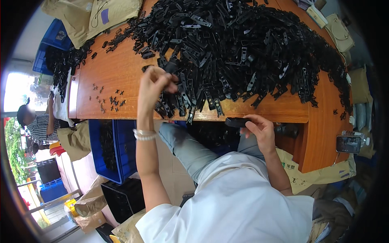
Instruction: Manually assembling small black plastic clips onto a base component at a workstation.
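Note:
A big heap of long narrow black plastic parts covers much of the wooden table. My left hand is raised at the heap's near left edge, its fingers curled together. Whatever it may pinch is hidden and partly blurred against the dark parts behind. Just off the table's near edge, my right hand grips one black plastic part between thumb and fingers, the part pointing left. To the left of my left hand lie several small cross-shaped pieces in a loose cluster.
Below the table's left side stands a blue bin with black parts inside; another blue crate sits at the far left. Beside that, another person sits. A phone rests at the right, and brown sacks lie at the back.

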Demonstrator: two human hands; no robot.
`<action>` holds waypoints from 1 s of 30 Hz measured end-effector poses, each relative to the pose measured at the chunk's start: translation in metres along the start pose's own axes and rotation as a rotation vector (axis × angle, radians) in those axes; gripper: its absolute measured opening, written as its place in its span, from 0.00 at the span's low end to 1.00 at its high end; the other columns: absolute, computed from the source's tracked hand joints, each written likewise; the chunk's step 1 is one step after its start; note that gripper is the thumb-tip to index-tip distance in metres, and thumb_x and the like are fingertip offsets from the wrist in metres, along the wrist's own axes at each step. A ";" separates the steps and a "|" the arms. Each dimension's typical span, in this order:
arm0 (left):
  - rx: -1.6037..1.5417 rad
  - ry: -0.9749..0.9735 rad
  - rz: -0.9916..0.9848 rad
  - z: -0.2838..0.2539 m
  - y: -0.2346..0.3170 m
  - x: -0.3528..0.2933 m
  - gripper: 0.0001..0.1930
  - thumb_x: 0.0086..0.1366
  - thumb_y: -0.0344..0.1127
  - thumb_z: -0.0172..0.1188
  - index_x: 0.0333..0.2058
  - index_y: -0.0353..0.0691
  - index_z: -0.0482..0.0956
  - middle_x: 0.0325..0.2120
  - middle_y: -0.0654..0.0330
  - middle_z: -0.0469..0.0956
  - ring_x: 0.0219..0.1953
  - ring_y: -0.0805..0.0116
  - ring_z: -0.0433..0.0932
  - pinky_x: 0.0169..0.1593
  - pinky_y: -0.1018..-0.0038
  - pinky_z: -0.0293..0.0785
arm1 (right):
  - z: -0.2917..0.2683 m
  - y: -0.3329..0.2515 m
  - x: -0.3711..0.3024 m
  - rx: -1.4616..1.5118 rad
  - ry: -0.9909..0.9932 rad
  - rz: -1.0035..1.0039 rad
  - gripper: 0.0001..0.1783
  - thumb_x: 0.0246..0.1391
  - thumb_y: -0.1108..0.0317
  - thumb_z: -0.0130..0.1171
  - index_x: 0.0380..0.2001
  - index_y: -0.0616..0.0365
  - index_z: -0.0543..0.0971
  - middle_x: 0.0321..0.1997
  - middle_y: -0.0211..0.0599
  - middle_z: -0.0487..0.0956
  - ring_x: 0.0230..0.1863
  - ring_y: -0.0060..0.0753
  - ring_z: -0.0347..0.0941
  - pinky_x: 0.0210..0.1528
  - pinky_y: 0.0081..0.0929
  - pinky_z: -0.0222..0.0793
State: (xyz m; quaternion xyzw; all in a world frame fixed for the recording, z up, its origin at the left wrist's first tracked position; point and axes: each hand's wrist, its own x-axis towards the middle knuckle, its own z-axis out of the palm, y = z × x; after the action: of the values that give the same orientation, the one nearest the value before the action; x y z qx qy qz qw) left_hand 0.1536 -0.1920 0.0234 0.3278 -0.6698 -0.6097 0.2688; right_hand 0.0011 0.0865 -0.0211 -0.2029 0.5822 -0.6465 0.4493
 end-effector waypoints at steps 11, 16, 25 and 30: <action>0.357 -0.540 0.120 0.078 0.032 -0.091 0.28 0.46 0.16 0.46 0.50 0.35 0.67 0.28 0.55 0.76 0.24 0.76 0.69 0.31 0.83 0.66 | 0.024 -0.032 -0.006 -0.113 -0.126 -0.241 0.11 0.47 0.82 0.53 0.37 0.73 0.72 0.34 0.43 0.74 0.31 0.30 0.76 0.33 0.20 0.74; 0.350 -0.448 0.208 0.083 0.027 -0.103 0.29 0.44 0.17 0.45 0.50 0.36 0.68 0.27 0.56 0.75 0.22 0.78 0.65 0.28 0.83 0.63 | 0.028 -0.029 -0.016 -0.262 -0.050 -0.346 0.10 0.48 0.81 0.53 0.36 0.73 0.72 0.34 0.42 0.73 0.32 0.29 0.76 0.34 0.19 0.74; 0.200 -0.287 0.153 0.096 0.014 -0.118 0.23 0.48 0.20 0.56 0.47 0.32 0.69 0.34 0.47 0.76 0.31 0.61 0.76 0.35 0.76 0.71 | 0.022 -0.033 0.000 -0.631 -0.080 -0.665 0.16 0.46 0.73 0.58 0.40 0.66 0.73 0.39 0.43 0.73 0.34 0.35 0.73 0.36 0.23 0.69; 0.244 -0.296 0.320 0.095 0.015 -0.118 0.22 0.48 0.22 0.60 0.44 0.33 0.71 0.36 0.48 0.75 0.32 0.58 0.76 0.34 0.75 0.71 | 0.020 -0.027 0.001 -0.578 -0.129 -0.716 0.17 0.46 0.67 0.58 0.39 0.64 0.74 0.35 0.42 0.73 0.33 0.36 0.71 0.35 0.24 0.67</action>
State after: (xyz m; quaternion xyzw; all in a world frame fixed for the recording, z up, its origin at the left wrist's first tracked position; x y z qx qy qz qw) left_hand 0.1555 -0.0396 0.0318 0.1546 -0.8138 -0.5153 0.2196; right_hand 0.0072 0.0726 0.0085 -0.5476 0.6029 -0.5582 0.1582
